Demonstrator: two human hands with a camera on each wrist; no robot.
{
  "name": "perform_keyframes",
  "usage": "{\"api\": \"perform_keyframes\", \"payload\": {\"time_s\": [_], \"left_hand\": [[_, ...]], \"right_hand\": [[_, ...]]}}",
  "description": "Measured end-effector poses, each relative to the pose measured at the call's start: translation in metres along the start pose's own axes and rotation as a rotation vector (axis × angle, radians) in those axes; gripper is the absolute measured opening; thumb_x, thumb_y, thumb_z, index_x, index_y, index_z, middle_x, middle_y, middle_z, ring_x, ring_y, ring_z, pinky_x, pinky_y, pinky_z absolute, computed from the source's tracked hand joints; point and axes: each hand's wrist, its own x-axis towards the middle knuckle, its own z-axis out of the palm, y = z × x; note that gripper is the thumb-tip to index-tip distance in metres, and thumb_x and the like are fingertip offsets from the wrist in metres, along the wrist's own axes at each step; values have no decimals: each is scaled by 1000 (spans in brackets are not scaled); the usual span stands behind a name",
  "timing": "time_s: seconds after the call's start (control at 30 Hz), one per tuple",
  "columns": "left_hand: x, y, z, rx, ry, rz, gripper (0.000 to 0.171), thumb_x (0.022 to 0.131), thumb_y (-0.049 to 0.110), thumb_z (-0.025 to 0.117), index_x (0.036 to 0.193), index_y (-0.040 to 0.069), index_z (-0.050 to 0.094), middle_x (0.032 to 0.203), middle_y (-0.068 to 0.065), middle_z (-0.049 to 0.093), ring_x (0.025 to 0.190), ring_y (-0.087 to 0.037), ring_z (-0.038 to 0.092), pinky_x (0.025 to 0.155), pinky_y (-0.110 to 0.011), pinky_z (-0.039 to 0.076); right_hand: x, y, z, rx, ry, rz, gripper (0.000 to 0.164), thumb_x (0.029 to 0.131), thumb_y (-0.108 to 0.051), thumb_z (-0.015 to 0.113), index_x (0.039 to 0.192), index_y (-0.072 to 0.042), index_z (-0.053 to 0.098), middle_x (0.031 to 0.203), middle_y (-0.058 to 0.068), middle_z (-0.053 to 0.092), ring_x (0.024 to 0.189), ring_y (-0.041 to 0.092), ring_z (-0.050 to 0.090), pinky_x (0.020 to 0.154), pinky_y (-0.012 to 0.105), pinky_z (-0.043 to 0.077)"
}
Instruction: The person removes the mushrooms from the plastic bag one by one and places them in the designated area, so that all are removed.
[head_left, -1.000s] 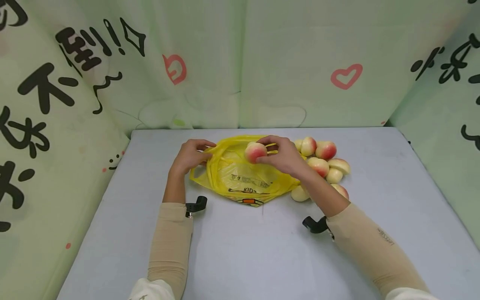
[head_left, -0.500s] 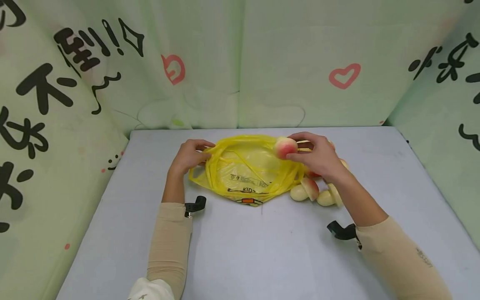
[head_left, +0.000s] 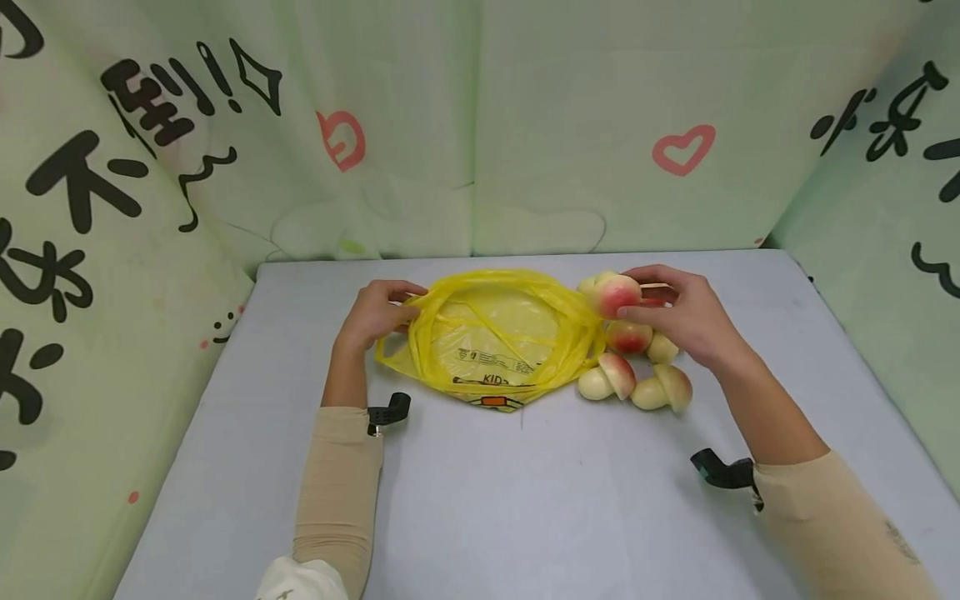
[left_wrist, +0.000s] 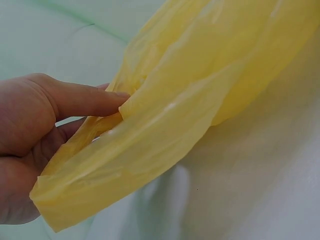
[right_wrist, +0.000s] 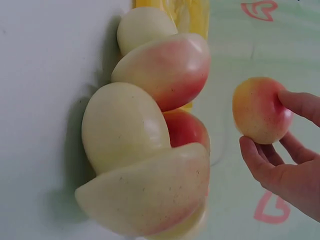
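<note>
A yellow plastic bag (head_left: 491, 333) lies on the table with its mouth spread wide; I see no loose things inside. At its left edge my left hand (head_left: 377, 315) pinches the thin film, and the left wrist view shows the thumb (left_wrist: 95, 100) pressed on a fold. My right hand (head_left: 686, 312) holds a red-and-yellow peach (right_wrist: 262, 110) by thumb and fingertips, above the bag's right side. Beneath and beside it sit several pale mushrooms with red-tinted caps, among them a front-left mushroom (head_left: 607, 377) and a front-right mushroom (head_left: 663, 389). Others are partly hidden by the right hand.
The white tabletop (head_left: 525, 500) reaches toward the person on the near side. Light green curtains (head_left: 562, 125) with printed characters and hearts close off the back and both sides. A black wrist camera (head_left: 723, 471) sticks out from the right sleeve.
My right hand has carried the peach rightward from over the bag to above the mushrooms. The left hand keeps its place on the bag's edge.
</note>
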Motion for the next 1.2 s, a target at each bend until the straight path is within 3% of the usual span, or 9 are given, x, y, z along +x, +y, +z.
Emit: {"api": "perform_keyframes", "payload": {"time_s": [0.27,0.53,0.93,1.2], "left_hand": [[1,-1,0,3,-2,0,33,100,8,67,132,11,70,130,-16,65,103,-31,72,81,-36,66],[1,0,0,4,4,1,33,99,7,67,131,10,71,130,-16,65,104,-32,71,81,-36,66],[1,-1,1,1,2,-4,32,99,7,67,131,10,71,129,-16,66,101,-31,72,80,-37,66],[1,-2,0,3,3,-8,33,99,7,67,132,10,71,131,-17,66,102,-32,72,80,-37,66]], "right_hand": [[-12,21,-16,5,11,15,59,93,-48,76,143,-21,59,140,-1,59,121,8,57,86,7,51],[-27,38,-32,3,24,32,59,95,-42,76,144,-16,57,134,-13,56,113,-8,56,85,4,48],[-43,62,-52,-72,18,68,61,94,-46,75,144,-16,55,134,-12,54,110,-12,54,82,6,44],[-52,77,-68,-77,14,83,61,94,-40,78,143,-12,56,124,-25,54,103,-18,56,81,5,44]]}}
